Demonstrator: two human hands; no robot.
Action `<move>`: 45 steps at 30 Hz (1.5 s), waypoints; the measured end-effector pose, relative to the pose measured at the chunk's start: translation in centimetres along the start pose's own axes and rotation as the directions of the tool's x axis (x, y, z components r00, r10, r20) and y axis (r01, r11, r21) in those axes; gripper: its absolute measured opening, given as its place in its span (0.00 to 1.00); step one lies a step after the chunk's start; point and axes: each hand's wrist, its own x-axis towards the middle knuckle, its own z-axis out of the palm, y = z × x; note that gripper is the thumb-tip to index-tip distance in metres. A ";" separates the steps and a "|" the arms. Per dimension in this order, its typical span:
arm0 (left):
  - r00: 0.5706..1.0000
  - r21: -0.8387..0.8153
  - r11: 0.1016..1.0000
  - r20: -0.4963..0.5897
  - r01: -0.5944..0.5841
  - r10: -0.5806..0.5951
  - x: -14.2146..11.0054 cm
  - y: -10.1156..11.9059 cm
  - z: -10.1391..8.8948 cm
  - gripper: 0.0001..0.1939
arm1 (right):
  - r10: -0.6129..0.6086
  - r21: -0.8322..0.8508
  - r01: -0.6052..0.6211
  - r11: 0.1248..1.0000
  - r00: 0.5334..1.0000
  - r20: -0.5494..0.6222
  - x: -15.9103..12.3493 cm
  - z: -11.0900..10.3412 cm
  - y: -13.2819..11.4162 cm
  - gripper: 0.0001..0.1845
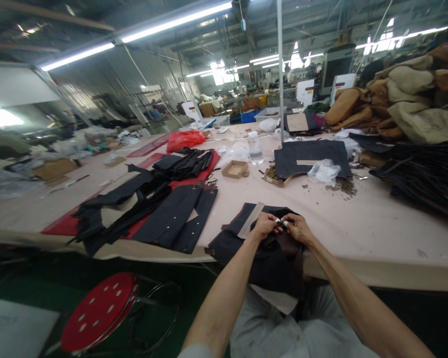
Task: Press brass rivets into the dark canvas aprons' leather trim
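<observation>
A dark fabric piece [272, 258] with a brown inner side and a beige strip [252, 221] lies over the table's front edge and hangs onto my lap. My left hand [266, 225] pinches it near its upper edge, fingers closed. Close against it, my right hand [297, 227] is also closed on the same fabric from the other side. White wraps show on fingertips of both hands, which almost meet. Any small part between the fingertips is too small to make out.
Left on the table [358, 228] lie dark fabric panels [175, 214] with brass-coloured dots. Beyond my hands stand a cardboard tray [235, 169], a box of small metal pieces [272, 175] and a clear bottle [254, 149]. Dark fabric [425, 174] is piled right. A red stool [100, 313] stands lower left.
</observation>
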 end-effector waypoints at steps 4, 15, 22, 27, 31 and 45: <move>0.991 0.097 0.994 -0.118 -0.044 0.056 -0.9 -0.4 1.3 0.06 | -0.031 0.073 0.038 0.997 0.995 -0.096 -0.3 0.1 -0.3 0.19; 0.967 0.273 0.958 -0.203 -0.092 0.151 -1.4 -0.9 1.9 0.09 | 0.179 -0.130 -0.170 0.977 0.982 0.061 0.5 -0.4 -0.8 0.13; 0.968 0.222 0.953 -0.094 -0.206 0.231 -1.8 -1.3 1.8 0.10 | 0.033 -0.289 -0.062 0.955 0.994 -0.106 -0.9 -1.0 0.1 0.09; 0.936 0.291 0.899 -0.029 -0.329 0.352 -1.8 -1.5 1.3 0.11 | -0.003 -0.142 -0.006 0.990 0.998 -0.058 -1.5 -1.7 1.0 0.12; 0.919 0.346 0.865 -0.022 -0.363 0.394 -1.7 -1.2 1.1 0.09 | -0.016 -0.053 0.014 0.999 0.999 -0.040 -1.7 -1.9 1.3 0.13; 0.952 0.331 0.916 -0.122 -0.228 0.281 -1.5 -1.0 1.6 0.07 | -0.076 -0.072 0.072 0.995 0.996 -0.049 -2.1 -1.8 1.8 0.16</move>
